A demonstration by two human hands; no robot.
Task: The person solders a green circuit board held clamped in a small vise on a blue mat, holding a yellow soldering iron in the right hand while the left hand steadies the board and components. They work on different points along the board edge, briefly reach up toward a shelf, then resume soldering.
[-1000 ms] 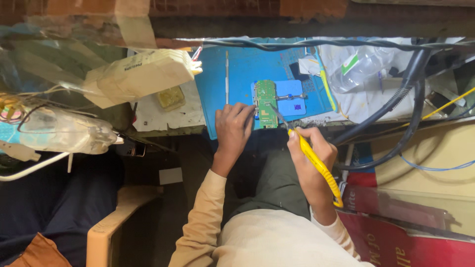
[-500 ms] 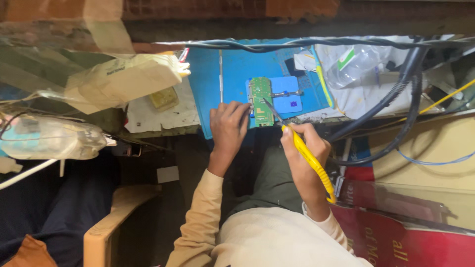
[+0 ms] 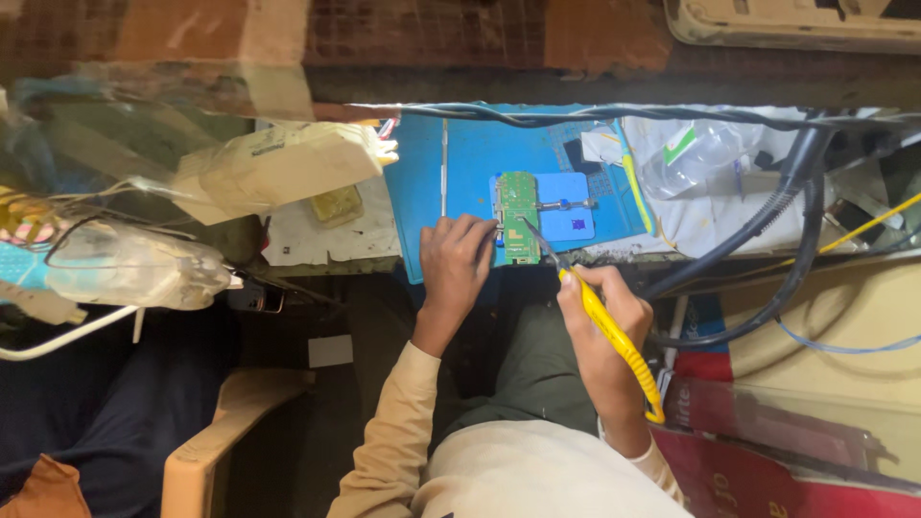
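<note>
Since the earlier frames little has shifted: both hands stay at the board, the iron's tip slightly nearer it. On the blue work mat (image 3: 470,153), near its front edge, the green circuit board (image 3: 518,217) sits in a clamp. Left hand (image 3: 459,264) rests flat, fingers steadying the board's edge, gripping nothing. Right hand (image 3: 602,309) is closed round the yellow soldering iron (image 3: 614,341), tip at the board: soldering looks underway. Thick black cables (image 3: 767,230) crowd the right; free room lies leftward on the mat.

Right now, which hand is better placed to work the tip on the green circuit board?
Right hand: it holds the yellow soldering iron, tip at the green circuit board. The left hand rests at the board's edge.
</note>
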